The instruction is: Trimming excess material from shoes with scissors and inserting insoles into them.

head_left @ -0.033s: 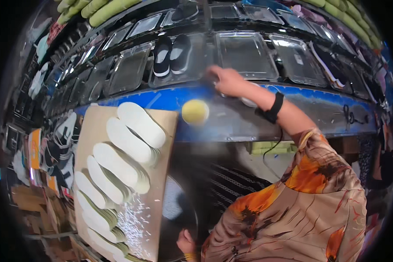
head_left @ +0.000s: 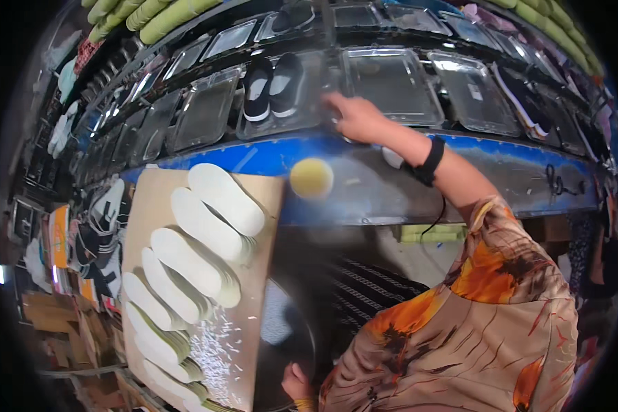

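Stretched out to the tray rack, my right hand point(head_left: 358, 119) has its index finger extended at the edge of a clear plastic tray point(head_left: 309, 118). A smeared patch blurs its fingertips, and I see nothing held between the fingers. In that tray lies a pair of black slip-on shoes point(head_left: 285, 86) with white soles. Down at the lower middle, my left hand point(head_left: 295, 382) rests with curled fingers beside the board. Whatever is inside those fingers is hidden. Several stacks of white insoles point(head_left: 184, 257) lie in slanted rows on a tan board point(head_left: 264, 206) to the left.
Small white scraps point(head_left: 216, 353) are scattered over the board's near end. A round yellow thing point(head_left: 312, 178) sits on the blue-and-grey bench edge point(head_left: 426, 196). Empty clear trays point(head_left: 391, 86) line the rack beyond. Dark scissors point(head_left: 563, 182) lie at the bench's right.
The whole view has shifted slightly. My right hand has moved a little closer to the tray edge, while my left hand stays low beside the board.
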Motion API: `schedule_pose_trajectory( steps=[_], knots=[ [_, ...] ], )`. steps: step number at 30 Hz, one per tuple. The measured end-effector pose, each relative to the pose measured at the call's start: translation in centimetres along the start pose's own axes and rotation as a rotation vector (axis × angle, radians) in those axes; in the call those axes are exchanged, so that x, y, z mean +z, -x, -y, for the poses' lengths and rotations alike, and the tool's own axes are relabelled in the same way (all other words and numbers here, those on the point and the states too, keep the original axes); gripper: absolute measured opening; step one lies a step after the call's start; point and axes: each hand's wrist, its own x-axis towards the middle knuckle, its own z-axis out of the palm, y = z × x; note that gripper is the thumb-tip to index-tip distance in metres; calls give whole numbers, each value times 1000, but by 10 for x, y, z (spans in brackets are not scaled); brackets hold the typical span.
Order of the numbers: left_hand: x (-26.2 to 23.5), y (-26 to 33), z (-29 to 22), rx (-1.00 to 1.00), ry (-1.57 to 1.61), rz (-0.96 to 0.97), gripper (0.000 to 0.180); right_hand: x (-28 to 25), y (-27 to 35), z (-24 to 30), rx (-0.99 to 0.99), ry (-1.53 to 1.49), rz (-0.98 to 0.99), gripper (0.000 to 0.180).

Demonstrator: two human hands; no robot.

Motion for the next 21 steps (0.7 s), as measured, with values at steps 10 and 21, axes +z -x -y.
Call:
schedule_pose_trajectory(
  steps=[10, 21],
  knots=[
    [0, -12, -18, -154, -117, -31, 27, 149, -205, -16, -178, 158, 90, 60],
    [-7, -17, -19, -275, -203, 75, 28, 190, -217, -44, 16, 63, -44, 61]
  ],
)
